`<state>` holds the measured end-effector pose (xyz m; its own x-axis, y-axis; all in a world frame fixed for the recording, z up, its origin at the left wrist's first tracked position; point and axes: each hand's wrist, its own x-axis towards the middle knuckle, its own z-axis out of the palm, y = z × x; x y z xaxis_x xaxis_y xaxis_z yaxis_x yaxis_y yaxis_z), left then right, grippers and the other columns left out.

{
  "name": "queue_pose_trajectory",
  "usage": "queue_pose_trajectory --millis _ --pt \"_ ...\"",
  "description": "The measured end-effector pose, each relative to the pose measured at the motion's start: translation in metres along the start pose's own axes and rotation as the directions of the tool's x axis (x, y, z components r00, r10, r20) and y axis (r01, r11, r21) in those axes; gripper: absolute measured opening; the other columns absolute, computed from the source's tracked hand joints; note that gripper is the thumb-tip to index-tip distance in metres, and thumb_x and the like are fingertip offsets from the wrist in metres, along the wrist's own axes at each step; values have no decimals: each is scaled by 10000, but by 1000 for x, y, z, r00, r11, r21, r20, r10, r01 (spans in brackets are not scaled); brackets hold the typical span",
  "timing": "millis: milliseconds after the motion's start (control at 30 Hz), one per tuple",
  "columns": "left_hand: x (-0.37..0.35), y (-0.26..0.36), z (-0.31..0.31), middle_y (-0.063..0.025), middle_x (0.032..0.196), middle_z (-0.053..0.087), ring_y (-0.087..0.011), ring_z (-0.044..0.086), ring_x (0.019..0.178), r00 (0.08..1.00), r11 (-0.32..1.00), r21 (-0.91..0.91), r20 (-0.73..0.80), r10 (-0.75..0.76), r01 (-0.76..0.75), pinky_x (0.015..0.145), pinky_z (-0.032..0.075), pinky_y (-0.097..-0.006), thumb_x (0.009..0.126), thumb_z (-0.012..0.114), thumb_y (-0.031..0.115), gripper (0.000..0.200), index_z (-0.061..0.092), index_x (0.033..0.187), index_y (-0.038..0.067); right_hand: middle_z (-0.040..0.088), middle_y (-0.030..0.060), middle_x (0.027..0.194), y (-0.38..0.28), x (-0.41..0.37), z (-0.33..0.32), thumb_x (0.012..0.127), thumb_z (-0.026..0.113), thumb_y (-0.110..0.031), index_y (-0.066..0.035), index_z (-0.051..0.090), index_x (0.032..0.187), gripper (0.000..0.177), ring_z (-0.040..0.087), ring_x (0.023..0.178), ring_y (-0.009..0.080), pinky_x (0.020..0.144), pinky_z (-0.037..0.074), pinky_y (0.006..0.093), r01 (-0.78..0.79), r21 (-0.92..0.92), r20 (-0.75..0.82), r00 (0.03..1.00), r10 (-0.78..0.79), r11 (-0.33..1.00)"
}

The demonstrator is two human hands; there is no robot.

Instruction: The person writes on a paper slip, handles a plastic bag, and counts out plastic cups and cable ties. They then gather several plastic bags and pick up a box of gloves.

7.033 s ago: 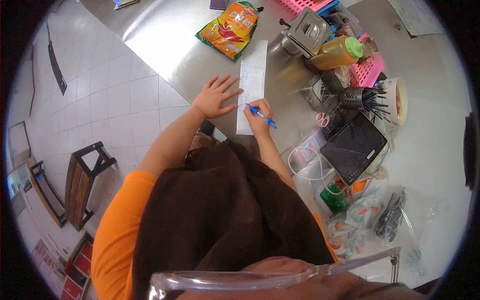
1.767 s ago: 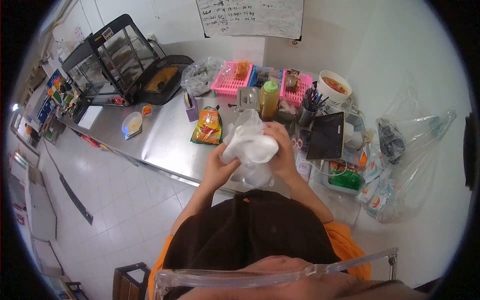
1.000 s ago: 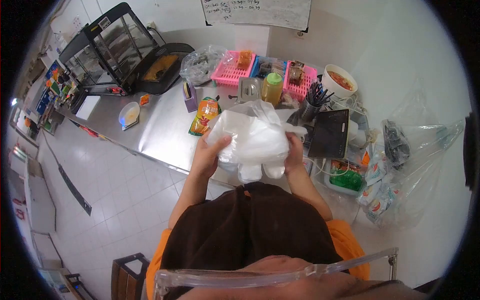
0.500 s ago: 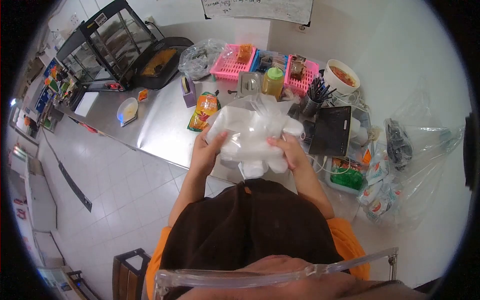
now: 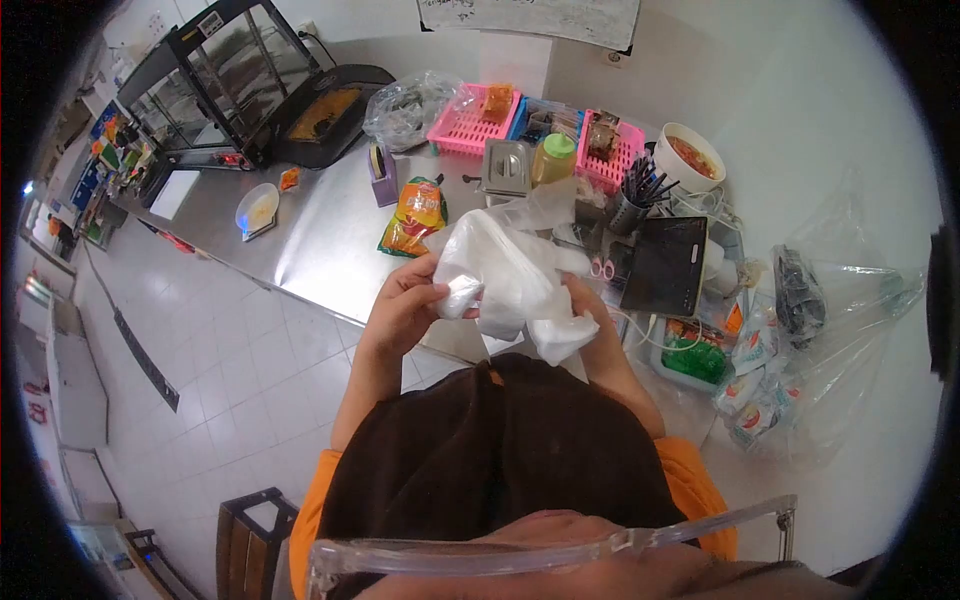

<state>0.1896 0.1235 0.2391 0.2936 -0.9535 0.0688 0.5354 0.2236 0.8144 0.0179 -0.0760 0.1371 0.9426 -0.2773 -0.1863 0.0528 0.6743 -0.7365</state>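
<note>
A crumpled bundle of thin white plastic bags [image 5: 500, 270] is held up in front of my apron, over the near edge of the steel table. My left hand [image 5: 402, 302] pinches its left side between thumb and fingers. On the right side my right hand [image 5: 592, 305] grips it, with most of those fingers hidden behind the plastic. Just beyond my left hand lies a yellow, orange and green packet [image 5: 416, 216]. Scissors with pink handles [image 5: 602, 268] rest close to my right hand, beside a dark tablet [image 5: 665, 265].
Behind the bundle stand a squeeze bottle [image 5: 553, 162], a lidded metal container [image 5: 506, 170], pink baskets [image 5: 462, 128] and a purple tape dispenser [image 5: 382, 180]. A pen holder [image 5: 627, 214] and white tub [image 5: 690, 160] are at right. A glass display warmer [image 5: 225, 85] occupies the far left.
The bundle has been turned and bunched, its lower part folding toward the right. My left fingers have shifted their hold, and my right hand has slipped lower behind the plastic.
</note>
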Motion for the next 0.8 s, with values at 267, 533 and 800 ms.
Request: queue_pose_trajectory --millis 267,533,800 --pt "-4 8 -5 -140 1200 477 -235 510 1056 994 992 51 18 111 -112 876 438 -401 711 586 85 563 391 1226 -32 602 98 948 -13 -6 9 796 556 -152 25 509 1100 355 604 824 183 736 486 300 83 -177 -79 992 -98 981" --pt "0 32 -1 -90 1274 440 -223 428 1168 887 525 784 71 456 -332 959 327 -371 724 631 62 546 427 1231 51 530 81 1116 -38 -32 47 783 595 -85 16 451 1193 445 506 1022 181 891 384 301 133 -421 -202 951 -236 897" --pt "24 33 22 -88 930 640 -205 614 838 896 158 911 320 308 -380 753 475 -311 749 606 29 163 625 909 4 522 67 1130 -32 -39 67 784 627 -81 -14 426 1211 477 489 1032 167 884 384 300 151 -629 -60 969 -241 763"
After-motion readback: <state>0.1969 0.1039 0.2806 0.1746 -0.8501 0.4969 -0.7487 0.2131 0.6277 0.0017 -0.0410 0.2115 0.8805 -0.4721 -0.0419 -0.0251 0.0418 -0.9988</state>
